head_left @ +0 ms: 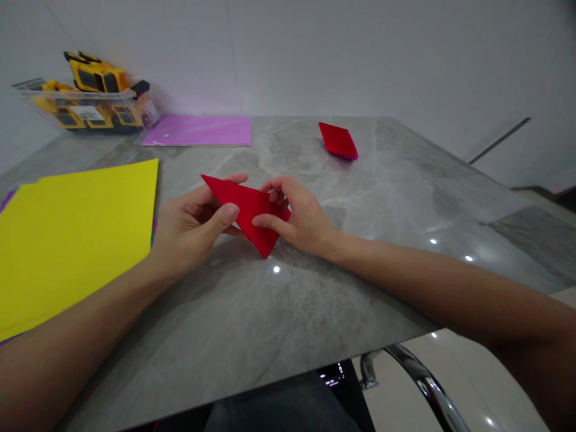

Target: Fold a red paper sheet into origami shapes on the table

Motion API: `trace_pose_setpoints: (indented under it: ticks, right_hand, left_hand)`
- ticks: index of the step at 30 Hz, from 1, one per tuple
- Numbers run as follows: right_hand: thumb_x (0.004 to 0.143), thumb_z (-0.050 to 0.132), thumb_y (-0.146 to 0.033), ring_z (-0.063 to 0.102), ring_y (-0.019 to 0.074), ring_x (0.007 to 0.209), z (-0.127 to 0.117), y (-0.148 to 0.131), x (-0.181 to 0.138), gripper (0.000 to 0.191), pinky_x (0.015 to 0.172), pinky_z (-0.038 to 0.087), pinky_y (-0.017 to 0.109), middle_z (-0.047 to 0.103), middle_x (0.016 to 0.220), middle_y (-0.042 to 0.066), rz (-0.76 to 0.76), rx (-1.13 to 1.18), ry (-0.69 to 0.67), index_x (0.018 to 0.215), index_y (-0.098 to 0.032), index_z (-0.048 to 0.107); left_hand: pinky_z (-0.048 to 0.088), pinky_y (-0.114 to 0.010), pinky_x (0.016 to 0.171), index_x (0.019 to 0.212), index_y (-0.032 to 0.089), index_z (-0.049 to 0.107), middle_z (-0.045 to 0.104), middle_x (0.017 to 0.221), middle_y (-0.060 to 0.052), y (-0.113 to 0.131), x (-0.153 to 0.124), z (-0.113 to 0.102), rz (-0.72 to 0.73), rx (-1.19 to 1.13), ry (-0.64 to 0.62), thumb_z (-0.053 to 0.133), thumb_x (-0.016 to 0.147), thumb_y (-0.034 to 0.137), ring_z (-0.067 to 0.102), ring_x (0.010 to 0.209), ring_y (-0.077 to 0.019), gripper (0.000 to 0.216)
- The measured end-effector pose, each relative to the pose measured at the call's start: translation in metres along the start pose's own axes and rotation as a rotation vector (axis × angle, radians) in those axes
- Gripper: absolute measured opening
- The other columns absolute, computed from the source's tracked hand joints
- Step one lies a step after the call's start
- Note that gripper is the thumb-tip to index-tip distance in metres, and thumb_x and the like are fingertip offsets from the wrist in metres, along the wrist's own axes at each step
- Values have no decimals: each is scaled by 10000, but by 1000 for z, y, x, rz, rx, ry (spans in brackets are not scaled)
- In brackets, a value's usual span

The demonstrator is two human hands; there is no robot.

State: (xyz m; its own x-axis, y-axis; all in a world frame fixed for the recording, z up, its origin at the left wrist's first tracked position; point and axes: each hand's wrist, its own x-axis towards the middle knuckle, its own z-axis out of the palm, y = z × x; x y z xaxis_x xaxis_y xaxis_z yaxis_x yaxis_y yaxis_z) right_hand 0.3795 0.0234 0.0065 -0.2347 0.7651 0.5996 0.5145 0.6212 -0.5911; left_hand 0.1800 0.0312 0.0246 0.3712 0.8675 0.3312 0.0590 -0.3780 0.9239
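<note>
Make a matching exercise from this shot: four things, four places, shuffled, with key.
Things
1. red paper triangle
2. yellow sheet
3. purple sheet
4. toy trucks

Places
A. in the clear box at the far left corner
B. pinched between left hand and right hand
C. flat on the near left of the table
D. flat at the far edge, just right of the box

Pairs: 1-B, 2-C, 3-D, 4-A
</note>
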Motion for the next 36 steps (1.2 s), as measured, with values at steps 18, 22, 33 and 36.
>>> trace_pose_setpoints:
  ticks: [18,22,33,36]
  right_hand:
    - [785,678,-404,435,87,541,-28,-34,10,289,544,318,237,521,658,-44,-3,-47,-273,838,-169,518]
    - [804,654,-352,509,91,540,-40,-45,17,222,503,341,204,577,601,-32,246,175,-543,732,-146,615]
    - [691,737,-286,580,92,457,-20,-17,8,176,462,447,189,682,627,10,838,656,-674,696,-119,682]
    - [670,754,-280,600,101,488,-15,-16,4,178,467,456,183,683,625,17,868,662,-610,676,-116,683]
  left_hand:
    - [532,-252,674,864,288,617,661,804,38,8,-1,-15,333,267,136,805,677,360,645,760,-148,275]
    - [421,-178,398,732,229,650,600,555,50,29,4,-20,-75,258,14,787,683,294,563,470,-107,159]
    - [543,-255,541,899,171,711,745,743,-45,11,6,-8,-616,-183,-291,724,741,257,701,614,-192,180]
    - [546,-261,574,896,175,701,749,778,-39,5,6,-8,-579,-177,-282,716,750,265,705,646,-191,172]
